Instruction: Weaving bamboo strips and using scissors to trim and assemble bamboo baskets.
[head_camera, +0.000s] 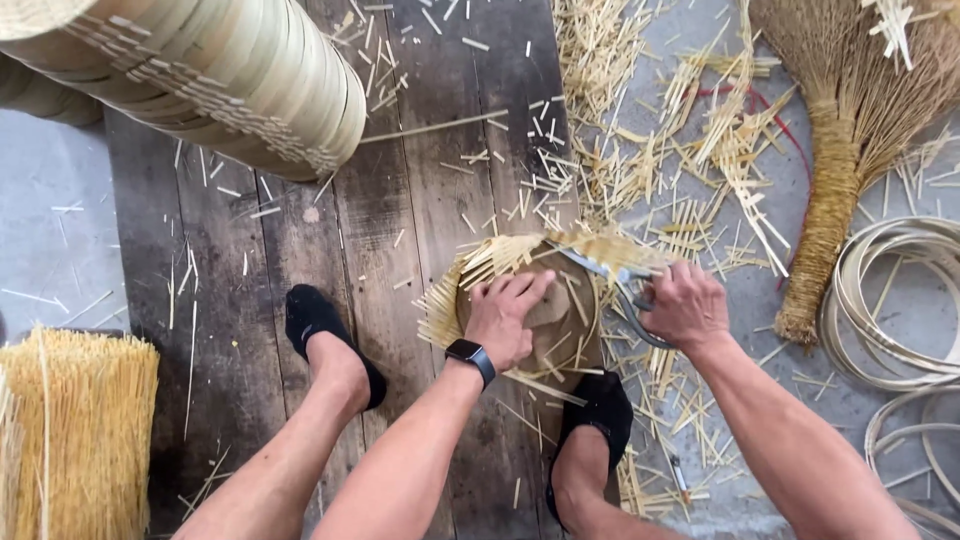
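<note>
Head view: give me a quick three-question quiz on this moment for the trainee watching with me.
1. True or false: the left hand presses flat on the round woven piece.
2. Which tool does the right hand grip? A) scissors B) hammer C) brush
3. Name the stacked things at the top left.

Key:
1. True; the palm lies on the piece, which rests on the plank floor.
2. A; the scissors point their blades at the frayed bamboo strips on the rim.
3. A stack of round bamboo frames, lying on its side.
</note>
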